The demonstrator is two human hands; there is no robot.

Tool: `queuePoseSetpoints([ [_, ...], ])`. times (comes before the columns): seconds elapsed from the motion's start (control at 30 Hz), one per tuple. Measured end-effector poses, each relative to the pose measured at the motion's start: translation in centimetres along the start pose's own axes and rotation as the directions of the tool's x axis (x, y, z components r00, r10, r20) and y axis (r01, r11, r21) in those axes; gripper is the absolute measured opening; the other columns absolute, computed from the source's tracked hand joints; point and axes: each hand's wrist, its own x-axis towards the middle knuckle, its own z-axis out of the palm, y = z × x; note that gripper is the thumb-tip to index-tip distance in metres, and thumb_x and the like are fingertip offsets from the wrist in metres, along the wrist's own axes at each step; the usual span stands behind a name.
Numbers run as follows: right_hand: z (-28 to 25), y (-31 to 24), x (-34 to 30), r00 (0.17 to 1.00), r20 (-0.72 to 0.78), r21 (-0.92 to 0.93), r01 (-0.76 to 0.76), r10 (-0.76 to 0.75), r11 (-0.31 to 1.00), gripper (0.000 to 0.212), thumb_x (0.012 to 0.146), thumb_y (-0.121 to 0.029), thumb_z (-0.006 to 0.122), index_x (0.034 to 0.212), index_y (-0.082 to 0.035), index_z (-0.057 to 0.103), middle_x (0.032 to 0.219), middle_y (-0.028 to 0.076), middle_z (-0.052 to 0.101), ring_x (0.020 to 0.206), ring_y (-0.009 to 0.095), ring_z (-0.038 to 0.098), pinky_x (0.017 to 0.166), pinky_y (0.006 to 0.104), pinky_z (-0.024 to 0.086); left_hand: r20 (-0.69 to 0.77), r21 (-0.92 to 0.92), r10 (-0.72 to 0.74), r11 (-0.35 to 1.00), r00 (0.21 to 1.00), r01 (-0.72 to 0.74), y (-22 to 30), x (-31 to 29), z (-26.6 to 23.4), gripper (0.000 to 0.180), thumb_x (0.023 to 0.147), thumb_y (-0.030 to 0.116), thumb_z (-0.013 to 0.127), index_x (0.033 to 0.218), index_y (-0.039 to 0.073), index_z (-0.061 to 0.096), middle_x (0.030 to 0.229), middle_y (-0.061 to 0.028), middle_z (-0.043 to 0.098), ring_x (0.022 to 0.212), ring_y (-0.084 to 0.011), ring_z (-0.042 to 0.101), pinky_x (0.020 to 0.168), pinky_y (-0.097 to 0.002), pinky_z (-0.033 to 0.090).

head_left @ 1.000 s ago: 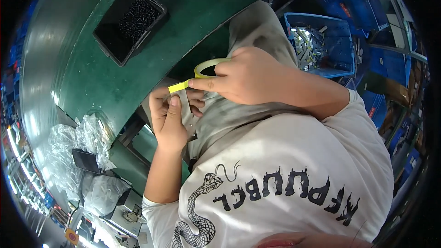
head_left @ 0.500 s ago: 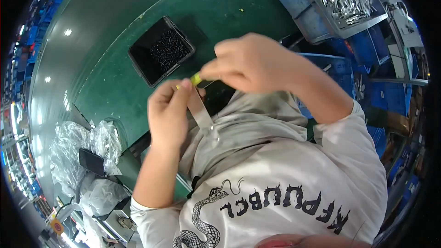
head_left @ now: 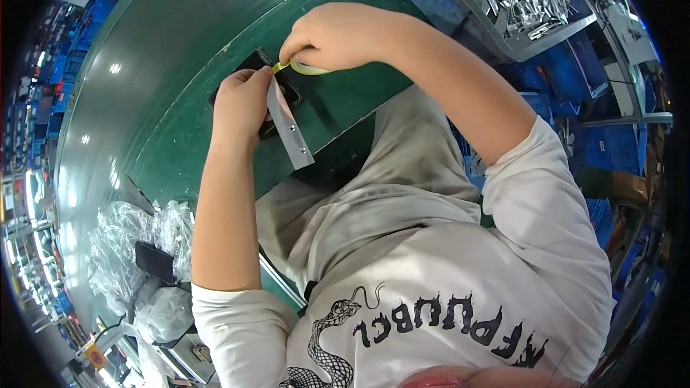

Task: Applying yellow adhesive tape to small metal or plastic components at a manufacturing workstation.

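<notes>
My left hand [head_left: 243, 106] pinches one end of a flat metal strip [head_left: 289, 129] between thumb and fingers. The strip hangs down toward my lap, and small round holes or studs show near its lower end. Beside it my right hand [head_left: 329, 36] is closed on a narrow yellow band [head_left: 312, 70], which curves out under the fingers. A short stretch of the band runs between the two hands at the strip's upper end. Behind my hands is a black bin [head_left: 259, 57], mostly covered by them; its contents barely show.
The green tabletop [head_left: 338, 111] lies under my hands. A grey tray [head_left: 535, 47] of thin metal pieces stands at upper right, above blue crates [head_left: 611, 147]. Clear plastic bags [head_left: 118, 244] and a black phone [head_left: 154, 261] are at lower left.
Both hands have moved up and away from my lap, carrying the strip and the band over the black bin. More of the band now curves out below my right hand.
</notes>
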Motion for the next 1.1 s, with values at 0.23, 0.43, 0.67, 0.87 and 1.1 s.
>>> queuePoseSetpoints([
  [0.23, 2.2, -0.1, -2.1, 0.996, -0.083, -0.184, 0.004, -0.019, 0.983, 0.024, 0.088, -0.02, 0.06, 0.109, -0.016, 0.071, 0.095, 0.009, 0.066, 0.086, 0.029, 0.065, 0.075, 0.0415, 0.052, -0.069, -0.068, -0.009, 0.998, 0.998, 0.005, -0.3, -1.6, -0.6, 0.028, 0.098, 0.024, 0.055, 0.093, -0.002, 0.063, 0.07, -0.0046, 0.06, 0.053, -0.0123, 0.052, 0.049, -0.0278, 0.041],
  [0.43, 7.7, 0.6, -7.8, 0.984, -0.11, -0.37, 0.093, -0.143, 0.925, 0.03, 0.083, -0.016, 0.063, 0.112, -0.022, 0.071, 0.091, -0.004, 0.059, 0.094, 0.015, 0.058, 0.086, 0.0358, 0.043, -0.11, -0.568, 0.02, 0.819, 0.994, -0.079, 0.0, -8.4, -0.9, 0.025, 0.102, 0.025, 0.051, 0.088, 0.005, 0.047, 0.059, -0.0014, 0.043, 0.044, -0.0101, 0.038, 0.04, -0.0245, 0.033],
  [0.67, 8.2, -2.0, -11.1, 0.858, -0.454, -0.317, 0.097, -0.24, 0.943, 0.033, 0.081, -0.019, 0.069, 0.114, -0.02, 0.071, 0.101, 0.0, 0.06, 0.1, 0.022, 0.056, 0.093, 0.0397, 0.041, -0.075, -0.64, 0.152, 0.751, 0.986, -0.164, -4.4, -11.8, -0.9, 0.029, 0.099, 0.029, 0.042, 0.095, 0.001, 0.048, 0.057, -0.0126, 0.053, 0.042, -0.0194, 0.049, 0.039, -0.0277, 0.039],
  [0.87, 11.2, -7.8, -14.8, 0.985, -0.165, 0.721, 0.092, 0.041, 0.687, 0.023, 0.084, -0.021, 0.071, 0.101, -0.006, 0.071, 0.102, 0.011, 0.066, 0.097, 0.031, 0.061, 0.087, 0.0421, 0.046, 0.279, -0.379, 0.523, 0.831, 0.806, -0.408, -5.1, -14.0, 5.3, 0.037, 0.107, 0.026, 0.037, 0.114, -0.007, 0.052, 0.114, -0.0255, 0.066, 0.106, -0.0304, 0.065, 0.092, -0.0396, 0.051],
  [1.1, 9.8, -2.1, -24.0, 0.994, -0.1, 0.212, -0.03, 0.052, 0.977, 0.018, 0.086, -0.024, 0.067, 0.091, -0.006, 0.071, 0.091, 0.011, 0.067, 0.089, 0.032, 0.063, 0.077, 0.0423, 0.05, 0.647, 0.05, 0.499, 0.727, 0.576, -0.685, -6.7, -14.8, 5.1, 0.1, 0.068, 0.021, 0.085, 0.146, -0.006, 0.029, 0.148, -0.0264, 0.038, 0.139, -0.0469, 0.031, 0.114, -0.051, 0.028],
])
